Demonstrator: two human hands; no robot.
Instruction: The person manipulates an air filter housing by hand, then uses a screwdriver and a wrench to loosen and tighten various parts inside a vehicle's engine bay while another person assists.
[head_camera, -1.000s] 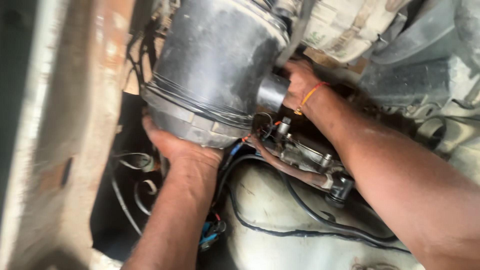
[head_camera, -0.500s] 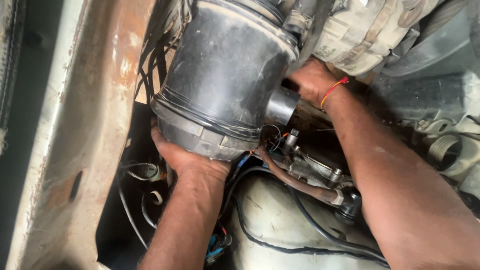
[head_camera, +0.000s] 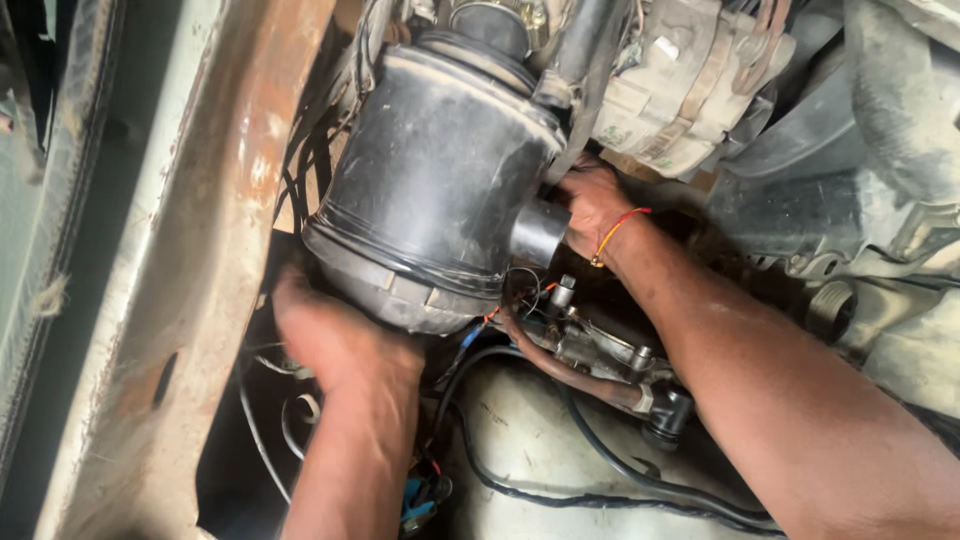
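The left hand (head_camera: 335, 340) is cupping the lower rim of a big black cylindrical air-filter housing (head_camera: 430, 190), palm up and fingers spread wide under the canister's bottom edge, so it is bearing the housing rather than closing around it. The right hand (head_camera: 590, 205) is reaching in from the right and pressing against the housing's side just behind the short round outlet stub (head_camera: 538, 232); its fingers are curling out of sight behind the canister, so I cannot tell how far they are closing or whether they are gripping anything there. A red and yellow thread (head_camera: 615, 232) is circling that wrist.

The housing is sitting tilted in the middle of an engine bay, its ribbed lower band facing the camera and its narrower neck pointing up and away. To its left a long rusty, pale-painted frame rail (head_camera: 210, 260) is running diagonally down the view. Above and to the right of the canister a grimy alternator (head_camera: 690, 80) is lying close beside it. Below the housing a pale, dirty panel (head_camera: 530, 440) is spreading out, with a black cable (head_camera: 600, 470) snaking across it. Between the two forearms a rusty brown pipe (head_camera: 560, 365) is leading into a small metal fitting block (head_camera: 600, 350). Loose thin wires (head_camera: 265, 420) are hanging in the dark gap near the left wrist, and a small blue connector (head_camera: 415, 497) is showing beside the left forearm.
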